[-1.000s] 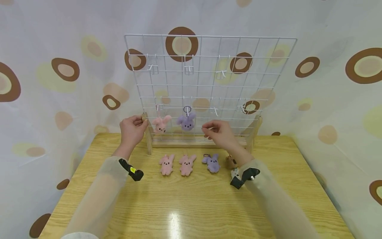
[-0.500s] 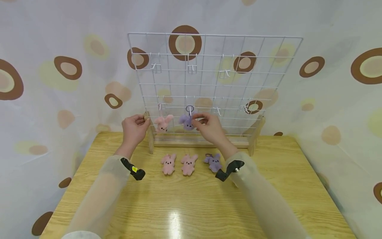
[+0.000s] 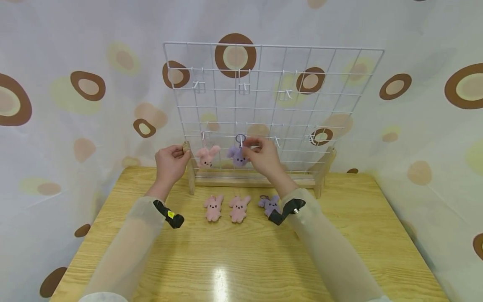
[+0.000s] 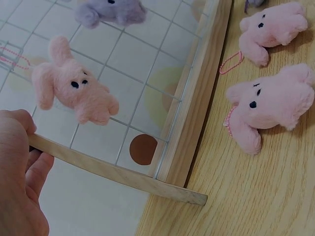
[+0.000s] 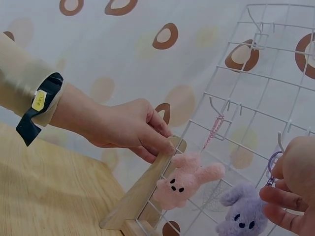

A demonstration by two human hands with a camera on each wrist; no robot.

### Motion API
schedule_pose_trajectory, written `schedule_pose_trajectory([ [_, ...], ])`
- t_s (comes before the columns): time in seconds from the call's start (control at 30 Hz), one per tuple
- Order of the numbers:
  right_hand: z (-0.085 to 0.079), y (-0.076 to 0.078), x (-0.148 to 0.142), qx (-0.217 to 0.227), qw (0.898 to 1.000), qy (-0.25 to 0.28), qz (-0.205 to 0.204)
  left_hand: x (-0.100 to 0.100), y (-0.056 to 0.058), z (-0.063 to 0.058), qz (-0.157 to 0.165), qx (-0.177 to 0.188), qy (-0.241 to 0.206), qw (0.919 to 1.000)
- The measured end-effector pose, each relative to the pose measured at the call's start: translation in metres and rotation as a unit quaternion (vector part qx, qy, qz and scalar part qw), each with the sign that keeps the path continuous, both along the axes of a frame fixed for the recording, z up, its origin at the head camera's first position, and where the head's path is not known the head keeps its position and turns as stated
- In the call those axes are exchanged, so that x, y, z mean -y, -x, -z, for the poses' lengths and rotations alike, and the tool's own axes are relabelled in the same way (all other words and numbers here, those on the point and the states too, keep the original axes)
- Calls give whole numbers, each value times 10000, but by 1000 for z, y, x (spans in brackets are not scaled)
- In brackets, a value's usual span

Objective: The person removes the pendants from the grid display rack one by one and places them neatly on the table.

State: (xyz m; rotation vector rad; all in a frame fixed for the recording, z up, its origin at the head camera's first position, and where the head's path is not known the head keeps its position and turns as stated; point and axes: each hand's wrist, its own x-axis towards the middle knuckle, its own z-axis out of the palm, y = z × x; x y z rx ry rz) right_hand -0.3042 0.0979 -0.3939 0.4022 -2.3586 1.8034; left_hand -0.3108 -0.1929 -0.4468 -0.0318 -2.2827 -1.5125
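At the left end of a white wire grid rack [image 3: 260,110], my left hand [image 3: 170,165] grips the top of its wooden side post [image 4: 113,169] between thumb and fingers. My right hand [image 3: 266,157] is at a purple plush bunny keychain [image 5: 238,216] that hangs from a hook, its fingers pinching by the purple ring [image 5: 272,164] and clasp, as the right wrist view shows. Left of it a pink plush bunny keychain [image 3: 206,158] hangs by a bead chain on another hook. The purple bunny's right side is partly behind my right fingers in the head view.
On the wooden table [image 3: 181,256] in front of the rack lie two pink bunny keychains [image 3: 214,208] and a purple one [image 3: 269,204], partly covered by my right wrist strap. Several bare white hooks [image 3: 285,94] jut from the grid. A patterned curtain [image 3: 415,138] stands behind.
My right hand has moved left from beside the hanging purple bunny keychain onto it. My left hand keeps its grip on the post. The camera view has shifted slightly.
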Motion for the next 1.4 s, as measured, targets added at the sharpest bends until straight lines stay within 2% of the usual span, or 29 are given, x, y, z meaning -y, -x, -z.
schedule_pose_trajectory([
  [0.2, -2, 1, 1, 155, 9992, 306, 208, 0, 0, 1, -21, -32, 62, 10000],
  [0.33, -4, 3, 1, 107, 9991, 296, 272, 0, 1, 2, -3, -23, 24, 10000],
  [0.53, -2, 8, 1, -287, 9989, -244, 269, 0, 0, 1, 26, -24, -33, 10000],
  [0.73, -2, 11, 1, -796, 9925, -822, 423, -1, 1, 3, 31, -42, 4, 10000],
  [0.9, -7, 9, 1, -941, 9892, -1024, 458, -2, 1, 3, 37, -33, -11, 10000],
  [1.1, -14, 5, -1, -922, 9913, -881, 319, -2, 0, 2, 22, -53, 19, 10000],
  [1.4, -20, -5, -9, -884, 9942, -547, -258, 0, -1, 0, 26, -109, -30, 9999],
])
